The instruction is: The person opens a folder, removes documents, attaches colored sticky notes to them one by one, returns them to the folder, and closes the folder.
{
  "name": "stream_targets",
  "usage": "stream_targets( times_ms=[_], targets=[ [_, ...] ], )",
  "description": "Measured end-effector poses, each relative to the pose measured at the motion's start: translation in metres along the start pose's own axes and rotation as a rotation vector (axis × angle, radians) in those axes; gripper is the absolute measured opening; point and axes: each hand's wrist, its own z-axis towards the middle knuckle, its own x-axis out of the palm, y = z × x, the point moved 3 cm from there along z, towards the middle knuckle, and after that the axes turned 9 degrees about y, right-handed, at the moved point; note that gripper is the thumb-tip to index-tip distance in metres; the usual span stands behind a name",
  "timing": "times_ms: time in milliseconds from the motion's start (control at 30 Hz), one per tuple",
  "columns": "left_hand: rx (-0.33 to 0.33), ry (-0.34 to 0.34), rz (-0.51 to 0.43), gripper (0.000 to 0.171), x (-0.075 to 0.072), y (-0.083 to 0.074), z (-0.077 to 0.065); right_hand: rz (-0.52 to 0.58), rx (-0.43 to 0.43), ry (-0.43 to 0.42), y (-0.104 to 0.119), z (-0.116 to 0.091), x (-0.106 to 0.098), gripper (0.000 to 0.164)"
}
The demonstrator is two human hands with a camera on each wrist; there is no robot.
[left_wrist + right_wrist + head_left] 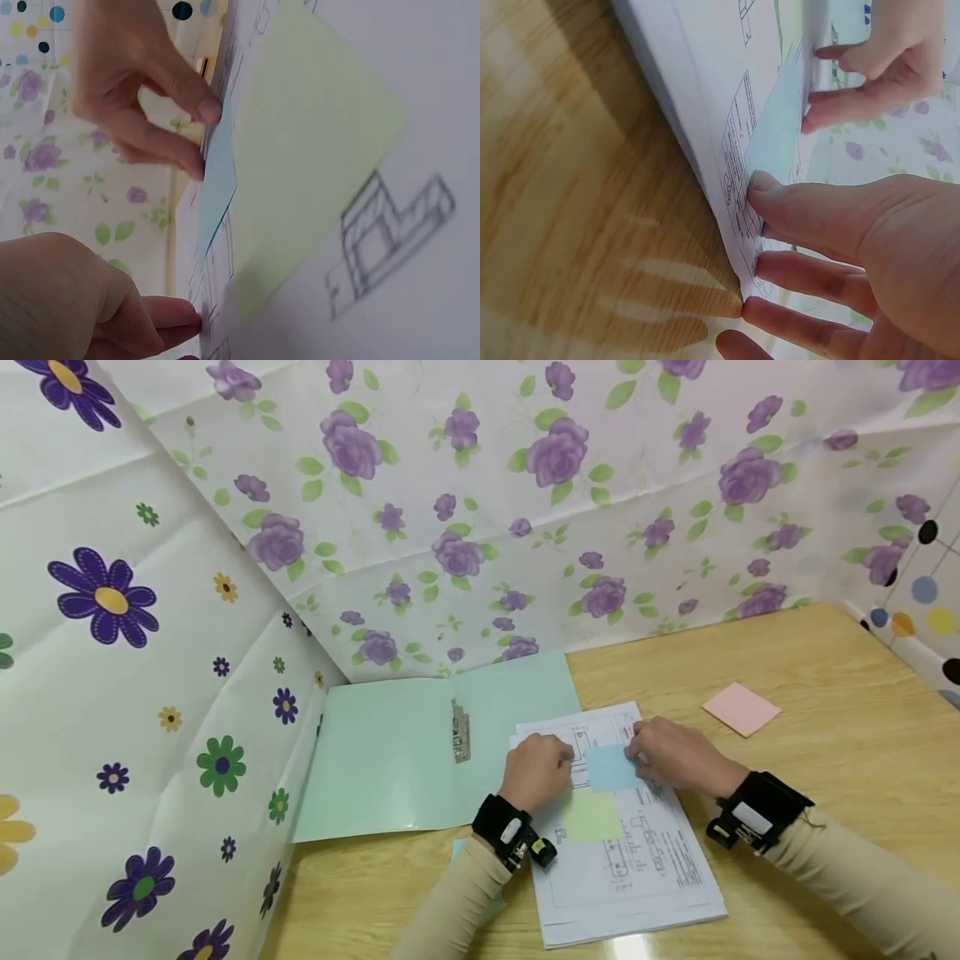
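Note:
A stack of printed drawing sheets (645,885) lies on the table, its top sheet carrying line drawings. A pale green paper square (591,817) rests on it, and a light blue paper square (611,768) lies just beyond, overlapping the green one's edge. My right hand (678,756) pinches the blue square's right edge; in the right wrist view the thumb (763,181) is on top and other fingers reach the stack's edge. My left hand (536,770) is left of the blue square, fingers loosely bent, fingertips (187,311) touching the top sheet.
An open mint-green folder (382,752) with a metal clip (461,732) lies left of and partly behind the stack. A pink paper square (741,708) is at the right. Blue paper peeks out beside the left forearm. Flower-patterned sheeting (450,602) borders the table.

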Motion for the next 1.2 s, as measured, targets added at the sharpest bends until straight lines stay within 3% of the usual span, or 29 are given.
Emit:
stream_targets(
  times_ms=[200,367,500,633,833,1000,1033,1200],
  targets=[
    [-0.030,-0.013,-0.013,0.032,0.027,0.027,0.008,0.009,-0.009,-0.007,0.000,0.000,0.001,0.025],
    [-0.040,0.001,-0.013,0.032,0.032,0.028,0.010,0.047,-0.022,0.011,-0.004,0.000,-0.001,0.031],
    [-0.033,0.007,0.001,0.030,0.026,0.023,0.009,0.166,0.017,0.056,-0.013,-0.001,-0.009,0.055],
    [-0.023,-0.006,-0.003,0.030,0.034,0.029,0.013,0.256,0.059,0.048,-0.022,-0.002,-0.022,0.080],
    [-0.011,0.019,-0.025,0.028,0.024,0.027,0.010,0.286,0.105,0.027,-0.039,-0.003,-0.036,0.102],
    [0.006,0.052,-0.048,0.025,0.009,0.017,0.002,0.293,0.067,0.060,-0.046,-0.002,-0.037,0.122],
    [0.016,0.040,-0.038,0.026,0.014,0.020,0.003,0.295,0.059,0.068,-0.046,-0.002,-0.036,0.123],
    [-0.023,0.085,-0.058,0.025,-0.005,0.005,-0.004,0.286,0.030,0.079,-0.042,-0.001,-0.031,0.123]
  ],
)
